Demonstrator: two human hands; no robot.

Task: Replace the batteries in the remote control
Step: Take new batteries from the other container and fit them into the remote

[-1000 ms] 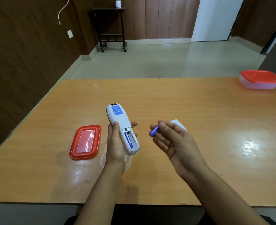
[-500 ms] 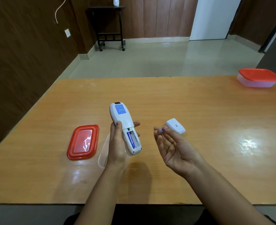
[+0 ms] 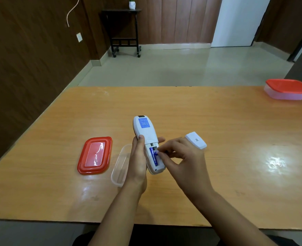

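My left hand (image 3: pixel 137 162) grips a white remote control (image 3: pixel 145 134), held back side up above the table, its battery compartment uncovered. One blue battery (image 3: pixel 153 158) lies in the left slot. My right hand (image 3: pixel 180 157) pinches a second blue battery (image 3: pixel 156 153) at the fingertips, pressed against the compartment's right slot; most of that battery is hidden by the fingers. The white battery cover (image 3: pixel 196 140) lies on the table just beyond my right hand.
A red lid (image 3: pixel 95 155) lies flat on the wooden table (image 3: pixel 235 166), left of my hands. Its clear open container (image 3: pixel 119 167) sits partly behind my left hand. A closed red-lidded container (image 3: pixel 288 89) stands at the far right corner.
My right hand moved left from open space to the remote, bringing the second battery into the compartment. The left hand kept holding the remote, shifted slightly.
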